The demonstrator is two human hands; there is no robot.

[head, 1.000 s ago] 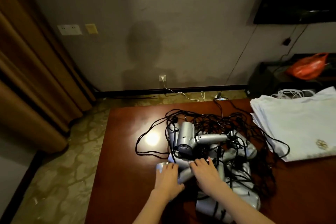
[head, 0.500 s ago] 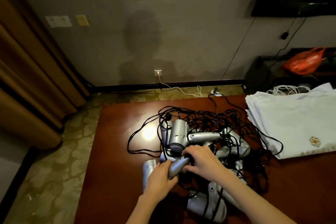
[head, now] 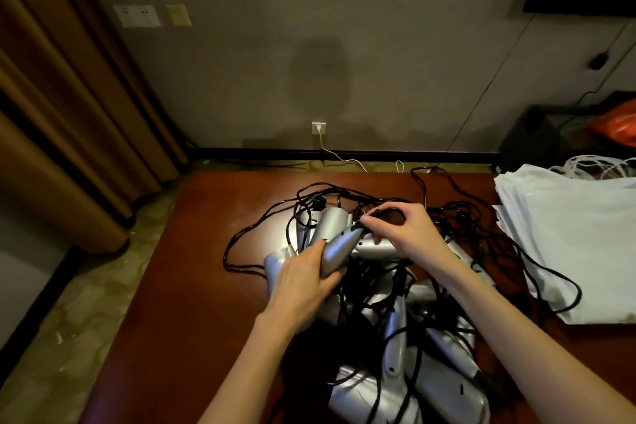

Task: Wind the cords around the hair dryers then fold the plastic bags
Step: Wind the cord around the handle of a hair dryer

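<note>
Carefully freeing one cord from the tangle.
Left hand [head: 303, 280] gripped a silver hair dryer [head: 339, 251]; right hand [head: 401, 234] pinched its black cord [head: 358, 222], best drawn out slowly before winding.

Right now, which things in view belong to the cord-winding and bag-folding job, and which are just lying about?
Part of the job:
- silver hair dryer, gripped by the left hand
- black cords, one pinched by the right hand
- other dryers in the tangle
- white bags, stacked on the table

Just lying about:
- orange bag
- white charger cable
- curtain
</note>
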